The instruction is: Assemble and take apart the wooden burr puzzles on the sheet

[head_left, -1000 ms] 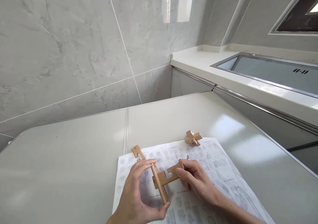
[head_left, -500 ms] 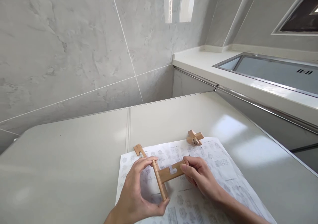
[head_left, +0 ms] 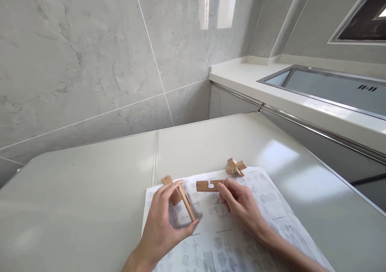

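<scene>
My left hand (head_left: 164,219) grips a flat wooden puzzle piece (head_left: 187,203) by its two ends, thumb below and fingers above, with its narrow edge turned up. Behind those fingers a second wooden piece (head_left: 167,180) lies at the sheet's upper left, partly hidden. My right hand (head_left: 241,203) pinches the right end of a notched wooden puzzle piece (head_left: 203,186), whose round cutout faces up. A gap separates this notched piece from the one in my left hand. Beneath both hands is a printed instruction sheet (head_left: 223,232) covered with small diagrams.
An assembled cross-shaped wooden puzzle (head_left: 236,168) sits at the sheet's top edge. The white table (head_left: 90,191) has a seam across it and meets a grey tiled wall (head_left: 84,63). On the right stands a counter (head_left: 235,74) with a sink (head_left: 328,89).
My right hand has drawn the notched piece up and away from the left-hand piece, turning it nearly level. My left hand has moved slightly up and left with its piece.
</scene>
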`<state>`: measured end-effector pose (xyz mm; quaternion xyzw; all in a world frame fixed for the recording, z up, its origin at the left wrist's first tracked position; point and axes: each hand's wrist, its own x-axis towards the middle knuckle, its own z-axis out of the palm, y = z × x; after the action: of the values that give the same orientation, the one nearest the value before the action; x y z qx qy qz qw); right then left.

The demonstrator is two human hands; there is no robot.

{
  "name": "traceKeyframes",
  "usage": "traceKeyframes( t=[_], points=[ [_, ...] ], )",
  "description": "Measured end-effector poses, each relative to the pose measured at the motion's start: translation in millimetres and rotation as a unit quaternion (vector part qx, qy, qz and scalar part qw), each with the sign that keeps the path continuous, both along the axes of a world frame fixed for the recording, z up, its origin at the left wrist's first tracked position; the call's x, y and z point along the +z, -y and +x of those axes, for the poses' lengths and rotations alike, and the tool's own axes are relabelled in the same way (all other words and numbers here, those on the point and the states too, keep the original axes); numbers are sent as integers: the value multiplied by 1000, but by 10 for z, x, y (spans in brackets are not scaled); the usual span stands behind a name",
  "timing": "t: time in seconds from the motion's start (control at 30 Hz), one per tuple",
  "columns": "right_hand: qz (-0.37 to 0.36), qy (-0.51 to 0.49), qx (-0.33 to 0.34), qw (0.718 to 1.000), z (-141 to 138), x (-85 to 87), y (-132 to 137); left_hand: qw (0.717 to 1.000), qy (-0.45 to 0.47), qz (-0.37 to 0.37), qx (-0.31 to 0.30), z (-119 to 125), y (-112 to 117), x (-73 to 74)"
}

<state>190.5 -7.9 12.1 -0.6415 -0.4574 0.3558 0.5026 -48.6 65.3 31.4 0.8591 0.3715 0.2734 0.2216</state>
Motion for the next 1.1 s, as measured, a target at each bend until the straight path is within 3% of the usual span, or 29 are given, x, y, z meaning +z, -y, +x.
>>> traceKeyframes(
  t=[0.17,0.43,0.7,0.9,1.1],
  points=[
    [1,72,10,997,-20,-15,-2,999,-41,-26,4,8,-25,-18],
    [4,89,9,996,-21,25,-4,996,-78,-36,36,-2,-48,-87],
    [38,119,-3,992,-17,27,-7,997,-79,7,5,7,-48,-77],
    [16,100,-6,995,-14,-20,-2,995,-101,22,5,-2,-73,-118],
    [17,137,-8,990,-36,-57,2,998,-68,-6,-2,19,-55,-116]
  ],
)
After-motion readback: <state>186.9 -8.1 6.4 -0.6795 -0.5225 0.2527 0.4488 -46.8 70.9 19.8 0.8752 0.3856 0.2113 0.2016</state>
